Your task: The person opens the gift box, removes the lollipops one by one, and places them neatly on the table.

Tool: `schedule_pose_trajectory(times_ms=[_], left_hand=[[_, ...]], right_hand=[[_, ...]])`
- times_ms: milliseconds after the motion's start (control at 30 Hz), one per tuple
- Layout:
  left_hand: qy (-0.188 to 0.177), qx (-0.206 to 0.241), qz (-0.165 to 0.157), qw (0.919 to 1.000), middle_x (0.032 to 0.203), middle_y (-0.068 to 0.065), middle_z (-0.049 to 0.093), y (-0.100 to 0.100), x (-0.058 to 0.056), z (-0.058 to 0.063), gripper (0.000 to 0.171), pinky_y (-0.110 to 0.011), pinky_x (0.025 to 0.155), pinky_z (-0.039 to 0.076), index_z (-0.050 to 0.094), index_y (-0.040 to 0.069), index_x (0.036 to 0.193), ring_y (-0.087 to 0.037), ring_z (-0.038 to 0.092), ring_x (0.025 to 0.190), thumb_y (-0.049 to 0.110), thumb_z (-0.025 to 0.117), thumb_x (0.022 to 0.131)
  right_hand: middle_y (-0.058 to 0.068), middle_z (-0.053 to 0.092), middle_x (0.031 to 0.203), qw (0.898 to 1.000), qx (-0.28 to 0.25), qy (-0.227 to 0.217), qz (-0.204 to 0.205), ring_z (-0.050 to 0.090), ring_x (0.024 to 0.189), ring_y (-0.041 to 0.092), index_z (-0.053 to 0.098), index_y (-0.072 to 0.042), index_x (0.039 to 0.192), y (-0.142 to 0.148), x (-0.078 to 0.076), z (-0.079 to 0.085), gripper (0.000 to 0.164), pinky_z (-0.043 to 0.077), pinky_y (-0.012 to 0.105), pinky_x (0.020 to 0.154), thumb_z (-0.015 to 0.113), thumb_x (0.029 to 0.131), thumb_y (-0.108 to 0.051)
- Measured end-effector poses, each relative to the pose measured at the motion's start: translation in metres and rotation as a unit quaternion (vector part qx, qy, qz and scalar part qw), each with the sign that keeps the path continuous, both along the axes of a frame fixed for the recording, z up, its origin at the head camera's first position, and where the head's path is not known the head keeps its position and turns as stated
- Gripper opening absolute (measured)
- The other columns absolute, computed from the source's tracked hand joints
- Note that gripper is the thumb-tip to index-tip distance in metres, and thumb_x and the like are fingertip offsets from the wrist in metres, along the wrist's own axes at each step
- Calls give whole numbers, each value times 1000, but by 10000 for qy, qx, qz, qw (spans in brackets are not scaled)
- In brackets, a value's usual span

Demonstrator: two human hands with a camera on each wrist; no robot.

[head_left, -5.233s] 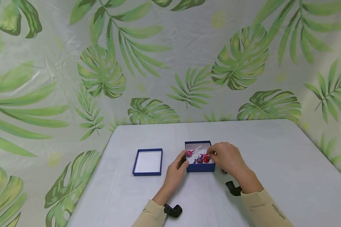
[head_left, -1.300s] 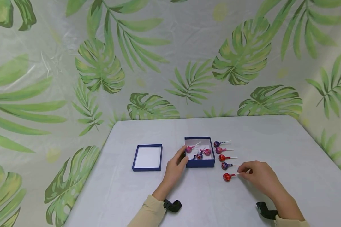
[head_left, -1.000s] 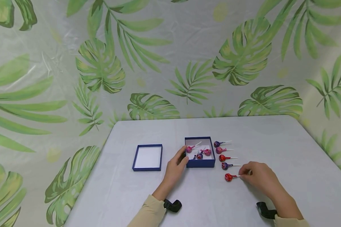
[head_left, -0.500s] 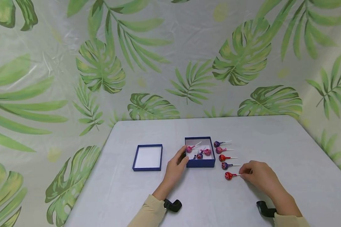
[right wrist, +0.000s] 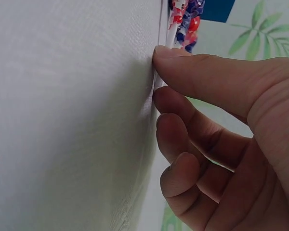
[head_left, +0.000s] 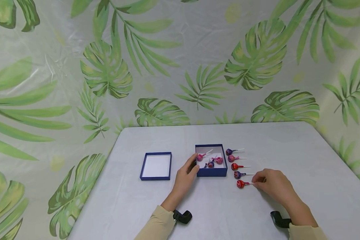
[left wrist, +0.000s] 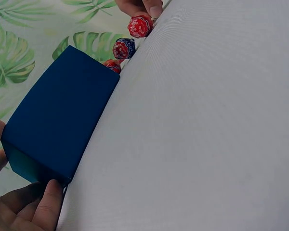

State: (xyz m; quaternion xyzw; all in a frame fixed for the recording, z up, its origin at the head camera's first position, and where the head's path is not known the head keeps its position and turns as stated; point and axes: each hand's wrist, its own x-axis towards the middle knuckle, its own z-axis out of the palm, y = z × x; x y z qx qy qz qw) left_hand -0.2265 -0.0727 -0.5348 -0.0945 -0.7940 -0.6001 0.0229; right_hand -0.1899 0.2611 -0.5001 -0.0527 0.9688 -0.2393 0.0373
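My right hand (head_left: 273,185) pinches the white stick of a red-wrapped lollipop (head_left: 240,184) between thumb and forefinger, low at the tabletop; its other fingers are curled in the right wrist view. This lollipop is the nearest in a column with a purple one (head_left: 238,175), a red one (head_left: 235,166), a pink one (head_left: 231,158) and another purple one (head_left: 229,152), sticks pointing right. My left hand (head_left: 184,176) grips the left side of a blue box (head_left: 211,172), thumb at its near corner. Inside lie pink lollipops (head_left: 218,160) and a purple one (head_left: 211,164).
A blue-rimmed lid (head_left: 155,178) with a white inside lies left of the box on the white table (head_left: 132,206). A leaf-patterned curtain (head_left: 204,50) hangs behind the table's far edge.
Since the oldest frame, the right hand has brought the red lollipop from the box to the column's near end. Over the last second it has nudged it slightly away from me. The left hand stays.
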Motion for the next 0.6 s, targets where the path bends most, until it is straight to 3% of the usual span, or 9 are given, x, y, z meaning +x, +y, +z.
schedule_pose_trajectory(times_ms=[300, 600], left_hand=[[-33, 47, -26, 10000, 151, 13, 46, 0, 0, 1, 48, -33, 112, 38, 49, 31, 151, -12, 44, 138, 27, 56, 104], [-64, -34, 3, 10000, 151, 12, 46, 1, 2, 4, 49, -32, 112, 39, 48, 32, 151, -11, 44, 138, 33, 56, 103]], right_hand=[[-5, 65, 80, 9999, 36, -127, -10, 56, 76, 18, 77, -20, 87, 0, -2, 3, 8, 52, 43, 69, 82, 84, -16], [-4, 65, 81, 9994, 242, 168, 204, 55, 74, 18, 77, -19, 89, 4, -2, 27, 9, 46, 36, 60, 79, 84, -12]])
